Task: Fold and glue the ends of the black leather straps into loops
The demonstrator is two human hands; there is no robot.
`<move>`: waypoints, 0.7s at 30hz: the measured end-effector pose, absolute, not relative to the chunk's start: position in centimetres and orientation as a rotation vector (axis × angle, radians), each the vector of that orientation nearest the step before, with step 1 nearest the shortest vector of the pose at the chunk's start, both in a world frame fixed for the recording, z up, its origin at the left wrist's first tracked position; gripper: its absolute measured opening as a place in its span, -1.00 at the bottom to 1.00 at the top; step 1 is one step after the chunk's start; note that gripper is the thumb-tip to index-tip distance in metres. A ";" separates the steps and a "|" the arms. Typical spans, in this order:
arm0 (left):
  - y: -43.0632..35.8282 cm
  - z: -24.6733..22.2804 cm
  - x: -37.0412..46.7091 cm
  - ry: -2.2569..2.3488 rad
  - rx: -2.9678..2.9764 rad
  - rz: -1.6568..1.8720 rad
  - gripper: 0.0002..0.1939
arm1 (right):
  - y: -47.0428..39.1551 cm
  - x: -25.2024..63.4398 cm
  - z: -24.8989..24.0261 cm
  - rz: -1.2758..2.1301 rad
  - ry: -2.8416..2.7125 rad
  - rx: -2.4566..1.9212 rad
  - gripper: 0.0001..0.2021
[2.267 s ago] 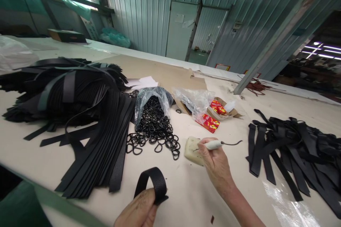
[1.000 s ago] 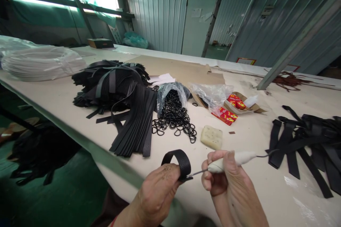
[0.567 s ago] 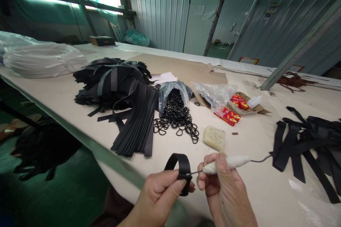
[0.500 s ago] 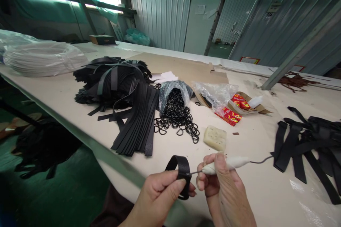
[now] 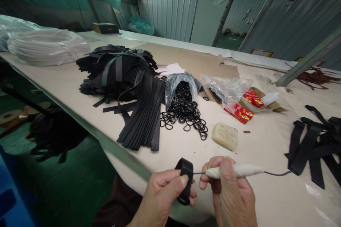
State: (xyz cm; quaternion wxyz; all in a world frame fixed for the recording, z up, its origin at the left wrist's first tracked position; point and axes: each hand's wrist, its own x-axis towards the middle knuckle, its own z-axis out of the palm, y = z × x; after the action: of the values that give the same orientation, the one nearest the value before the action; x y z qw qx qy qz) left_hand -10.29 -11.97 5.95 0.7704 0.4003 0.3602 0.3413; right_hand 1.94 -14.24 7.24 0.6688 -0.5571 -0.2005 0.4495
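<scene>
Left hand pinches strap loop; right hand grips tool

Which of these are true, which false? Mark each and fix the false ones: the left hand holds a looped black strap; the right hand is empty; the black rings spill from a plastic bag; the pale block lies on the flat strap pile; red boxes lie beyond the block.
1. The left hand holds a looped black strap. True.
2. The right hand is empty. False: it grips a white-handled tool whose thin tip points at the strap.
3. The black rings spill from a plastic bag. True.
4. The pale block lies on the flat strap pile. False: it lies on the bare table, right of the rings.
5. Red boxes lie beyond the block. True.
</scene>
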 end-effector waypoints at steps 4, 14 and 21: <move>-12.2 5.5 -10.8 0.826 0.904 0.724 -0.67 | -13.2 4.1 9.8 0.813 -0.419 -1.192 -0.72; -12.8 5.9 -11.5 0.915 1.003 0.769 -0.70 | -15.4 5.1 8.5 1.252 -0.949 -1.648 -0.70; -13.4 6.6 -11.0 0.816 0.945 0.787 -0.75 | -16.1 1.3 7.6 1.264 -0.778 -1.529 -0.73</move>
State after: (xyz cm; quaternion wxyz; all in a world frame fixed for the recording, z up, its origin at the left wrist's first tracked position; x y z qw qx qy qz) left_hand -11.01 -13.40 6.62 0.7398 0.4308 0.3721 0.3585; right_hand 1.30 -16.06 7.56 0.4842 -0.6279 -0.3195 0.5189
